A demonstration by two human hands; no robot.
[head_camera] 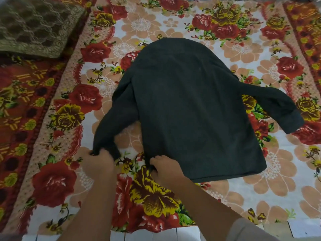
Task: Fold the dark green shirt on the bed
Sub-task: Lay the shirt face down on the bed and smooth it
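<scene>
Working from the near edge of the bed [52, 180], the person is, I'd judge, only beginning the fold. The left hand [99, 161] is pinching the cuff of the near sleeve [111, 122] in curled fingers. Just beside it, the right hand [165, 168] is gripping the hem corner of the dark green shirt [191, 110]. The shirt is lying flat mid-bed, its body unfolded. The other sleeve [281, 106] is sprawling toward the right edge, not yet folded in. A patterned cushion [34, 26] is sitting in the far left corner.
</scene>
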